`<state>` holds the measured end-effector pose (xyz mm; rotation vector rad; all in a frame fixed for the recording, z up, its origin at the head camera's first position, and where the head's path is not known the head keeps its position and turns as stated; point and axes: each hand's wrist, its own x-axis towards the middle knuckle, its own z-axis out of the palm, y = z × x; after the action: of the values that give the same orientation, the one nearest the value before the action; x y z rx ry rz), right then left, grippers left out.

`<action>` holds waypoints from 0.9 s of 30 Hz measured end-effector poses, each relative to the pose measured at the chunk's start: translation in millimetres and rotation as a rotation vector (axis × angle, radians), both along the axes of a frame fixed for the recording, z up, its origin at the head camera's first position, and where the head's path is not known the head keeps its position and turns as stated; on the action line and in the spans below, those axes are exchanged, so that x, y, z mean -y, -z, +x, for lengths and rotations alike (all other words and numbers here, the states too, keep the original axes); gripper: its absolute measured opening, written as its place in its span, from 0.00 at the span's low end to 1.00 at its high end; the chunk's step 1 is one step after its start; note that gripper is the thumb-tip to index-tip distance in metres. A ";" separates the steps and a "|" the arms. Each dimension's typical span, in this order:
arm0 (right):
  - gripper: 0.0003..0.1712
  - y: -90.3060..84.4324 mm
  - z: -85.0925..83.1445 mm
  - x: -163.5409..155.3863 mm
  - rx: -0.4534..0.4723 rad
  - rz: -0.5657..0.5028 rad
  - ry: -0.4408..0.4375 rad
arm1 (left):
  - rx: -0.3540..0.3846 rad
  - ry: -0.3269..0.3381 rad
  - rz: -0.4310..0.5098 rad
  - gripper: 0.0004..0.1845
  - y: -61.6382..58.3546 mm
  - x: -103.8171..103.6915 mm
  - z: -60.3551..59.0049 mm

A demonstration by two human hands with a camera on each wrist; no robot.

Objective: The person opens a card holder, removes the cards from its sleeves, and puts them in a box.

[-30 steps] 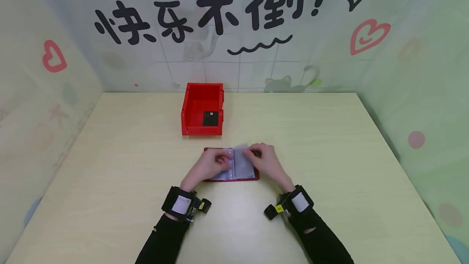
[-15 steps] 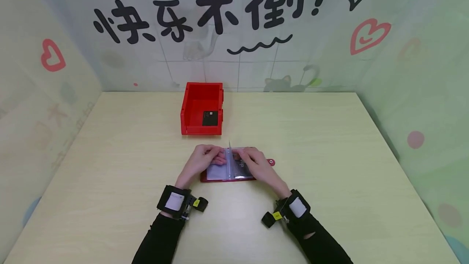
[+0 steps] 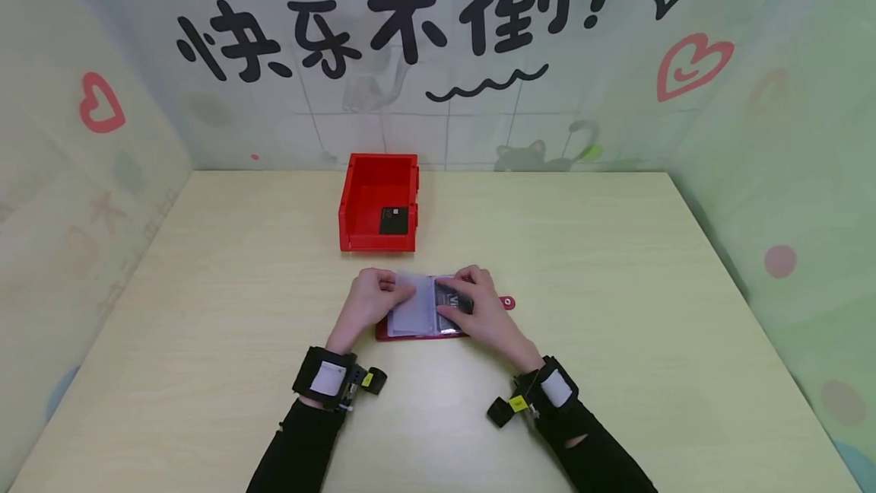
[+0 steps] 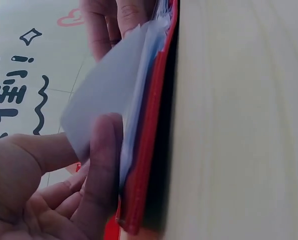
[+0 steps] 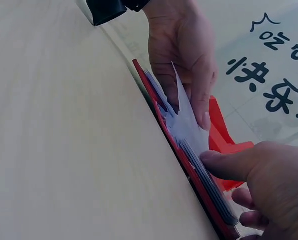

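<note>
A small red card holder [image 3: 381, 331] with clear plastic sleeves lies open on the table in the head view. My left hand [image 3: 366, 301] pinches one translucent sleeve page [image 4: 106, 95] between thumb and fingers, its outer corner lifted. On the right half, a dark card with pale lettering [image 3: 453, 297] shows through its sleeve. My right hand [image 3: 491, 316] holds that half, thumb and index finger spread apart on the pages. In the right wrist view the right thumb [image 5: 229, 164] touches the page stack. The palm hides the right cover, except its round clasp tab [image 3: 507, 303].
Behind the card holder stands a red open bin [image 3: 377, 243] with a black flat card-like piece [image 3: 393, 221] inside. The pale wooden table [image 3: 239, 287] runs back to a printed cloth backdrop [image 3: 274, 124] and side cloths.
A page that stood upright at the spine half a second ago now leans over the left half, pinched by my left hand. My right hand has shifted slightly, showing more of the dark card.
</note>
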<state>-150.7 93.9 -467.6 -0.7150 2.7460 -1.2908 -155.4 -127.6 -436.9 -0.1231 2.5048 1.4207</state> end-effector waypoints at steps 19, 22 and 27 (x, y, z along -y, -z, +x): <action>0.34 4.5 -12.0 -24.4 -0.102 0.192 0.124 | -0.152 -0.078 -0.243 0.37 -8.6 -11.5 10.5; 0.34 5.5 -12.1 -25.2 -0.107 0.175 0.137 | -0.197 -0.038 -0.254 0.30 -12.6 -18.6 12.7; 0.32 7.1 -10.7 -22.9 -0.115 0.160 0.177 | -0.251 0.101 -0.189 0.19 -13.0 -33.8 15.2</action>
<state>-161.4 116.8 -474.6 -0.5624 3.0219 -1.0697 -140.2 -93.8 -423.9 0.1551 2.8004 1.2254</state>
